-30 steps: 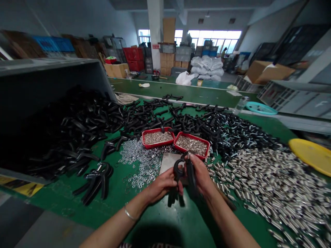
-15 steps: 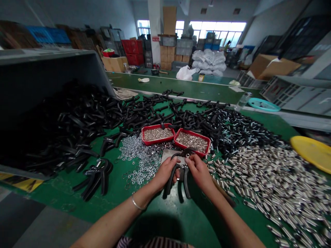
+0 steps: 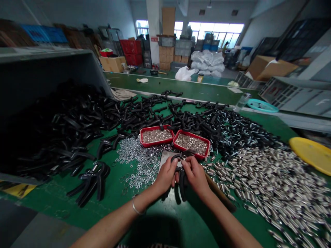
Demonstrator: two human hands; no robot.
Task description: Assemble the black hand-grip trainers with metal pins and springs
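Observation:
Over a grey metal plate point(image 3: 163, 158), my left hand point(image 3: 165, 175) is closed around a black curved handle piece point(image 3: 182, 187) whose legs hang downward. My right hand point(image 3: 197, 176) pinches the upper end of this piece, thumb and forefinger close to the left fingertips. A small shiny bit shows between the fingers, too small to name. Beside the right hand lies a wooden tool handle point(image 3: 221, 194), partly hidden under the forearm. Just beyond the hands stand two red trays, the left tray point(image 3: 141, 137) and the right tray point(image 3: 208, 146), filled with small metal pins.
Loose washers point(image 3: 141, 165) spread left of the plate. Metal springs point(image 3: 274, 182) are heaped on the right, with black-headed screws point(image 3: 240, 127) behind. A grey crate point(image 3: 99, 74) spills black handles point(image 3: 85, 120). Some joined black handles point(image 3: 91, 182) lie front left. A yellow lid point(image 3: 310, 153) sits far right.
Both hands have come slightly closer together, and the black handle piece has turned so its legs look nearer each other. The view has shifted a little.

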